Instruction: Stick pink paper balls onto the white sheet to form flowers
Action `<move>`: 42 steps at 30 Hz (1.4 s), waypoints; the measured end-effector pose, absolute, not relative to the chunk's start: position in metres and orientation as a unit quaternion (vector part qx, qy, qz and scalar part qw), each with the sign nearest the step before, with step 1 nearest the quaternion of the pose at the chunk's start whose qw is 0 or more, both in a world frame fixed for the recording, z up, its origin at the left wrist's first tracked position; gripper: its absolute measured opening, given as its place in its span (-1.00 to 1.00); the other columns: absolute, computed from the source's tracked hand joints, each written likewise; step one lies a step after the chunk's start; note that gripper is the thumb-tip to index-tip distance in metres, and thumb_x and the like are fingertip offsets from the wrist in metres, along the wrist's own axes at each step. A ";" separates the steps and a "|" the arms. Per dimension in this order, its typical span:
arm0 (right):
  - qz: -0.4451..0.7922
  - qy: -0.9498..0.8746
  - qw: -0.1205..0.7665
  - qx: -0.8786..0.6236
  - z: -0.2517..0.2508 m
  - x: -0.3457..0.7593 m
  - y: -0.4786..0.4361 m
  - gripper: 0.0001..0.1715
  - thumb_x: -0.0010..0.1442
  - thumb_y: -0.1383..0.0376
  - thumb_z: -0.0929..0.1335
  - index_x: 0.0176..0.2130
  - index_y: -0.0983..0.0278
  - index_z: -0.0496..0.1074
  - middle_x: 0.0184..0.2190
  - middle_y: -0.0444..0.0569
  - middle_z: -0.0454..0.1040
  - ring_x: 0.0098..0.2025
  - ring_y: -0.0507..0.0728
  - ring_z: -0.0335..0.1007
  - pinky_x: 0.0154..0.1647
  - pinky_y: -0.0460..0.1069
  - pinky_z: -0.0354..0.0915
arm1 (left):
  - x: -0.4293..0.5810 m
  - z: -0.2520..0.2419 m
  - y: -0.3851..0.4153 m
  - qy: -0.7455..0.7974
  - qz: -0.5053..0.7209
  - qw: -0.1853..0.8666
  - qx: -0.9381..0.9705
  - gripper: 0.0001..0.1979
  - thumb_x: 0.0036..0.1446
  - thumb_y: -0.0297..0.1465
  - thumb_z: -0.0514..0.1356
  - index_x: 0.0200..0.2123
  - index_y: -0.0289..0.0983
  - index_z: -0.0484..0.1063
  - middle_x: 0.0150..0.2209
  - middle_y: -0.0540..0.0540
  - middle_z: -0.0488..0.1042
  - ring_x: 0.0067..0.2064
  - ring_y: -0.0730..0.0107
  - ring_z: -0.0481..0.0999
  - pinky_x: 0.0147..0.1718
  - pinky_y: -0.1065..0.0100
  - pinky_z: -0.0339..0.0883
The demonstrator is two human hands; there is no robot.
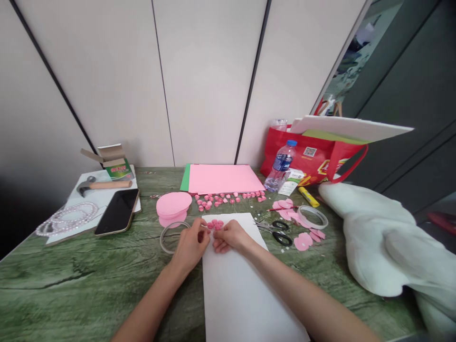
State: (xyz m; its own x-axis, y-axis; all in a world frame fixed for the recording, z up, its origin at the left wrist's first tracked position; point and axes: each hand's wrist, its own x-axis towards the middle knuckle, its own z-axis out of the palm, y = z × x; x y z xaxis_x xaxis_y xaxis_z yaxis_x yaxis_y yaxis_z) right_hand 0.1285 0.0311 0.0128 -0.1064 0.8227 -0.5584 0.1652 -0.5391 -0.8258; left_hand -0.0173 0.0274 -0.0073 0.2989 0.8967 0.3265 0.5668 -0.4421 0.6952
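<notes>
A small cluster of pink rolled-paper roses [215,224] sits at the top left corner of a white board [245,289]. My left hand [192,243] is closed in a pinch at the left of the cluster, over the board's corner; what its fingertips hold is too small to make out. From the right, my right hand [230,236] has its thumb and forefinger closed against the lower roses, the other fingers curled over the board. Behind the board lie more loose pink roses [217,199] in an uneven row. A tape roll [163,240] lies beside my left hand.
Scissors [281,237], pink paper scraps [302,241] and another tape roll [322,218] lie right. Pink sheets [224,178] and pink discs [173,204] lie behind. Left are a phone [118,211], hammer [107,185] and beads [67,218]; a bottle [281,166] stands back right.
</notes>
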 end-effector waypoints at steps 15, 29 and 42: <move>0.595 -0.454 0.210 -0.629 0.015 0.130 0.036 -0.57 0.10 0.20 0.38 -0.67 0.33 0.27 -0.82 -0.12 0.32 -0.74 0.02 0.34 -0.76 -0.16 0.29 | -0.008 -0.004 0.019 0.463 0.274 0.192 0.821 -0.82 0.05 -0.56 -0.05 -0.25 -0.27 0.18 -0.33 -0.15 0.52 -0.30 0.27 0.54 -0.35 0.28 0.40; 0.316 -0.668 0.224 -0.635 0.006 0.183 0.051 -0.89 -0.05 0.30 0.41 -0.54 0.30 0.44 -0.59 -0.12 0.49 -0.48 0.03 0.41 -0.47 -0.13 0.19 | -0.001 -0.004 0.010 0.450 0.234 0.098 0.856 -0.71 0.08 -0.56 -0.05 -0.09 -0.31 0.21 -0.21 -0.24 0.50 -0.21 0.19 0.54 -0.28 0.21 0.44; 0.241 -0.593 0.212 -0.739 0.004 0.167 0.047 -0.81 -0.07 0.18 0.41 -0.40 0.23 0.45 -0.42 -0.10 0.54 -0.33 0.10 0.43 -0.40 -0.07 0.12 | 0.001 -0.010 0.011 0.435 0.280 0.057 0.854 -0.78 0.17 -0.50 -0.05 -0.09 -0.27 0.16 -0.28 -0.16 0.52 -0.29 0.26 0.57 -0.34 0.28 0.46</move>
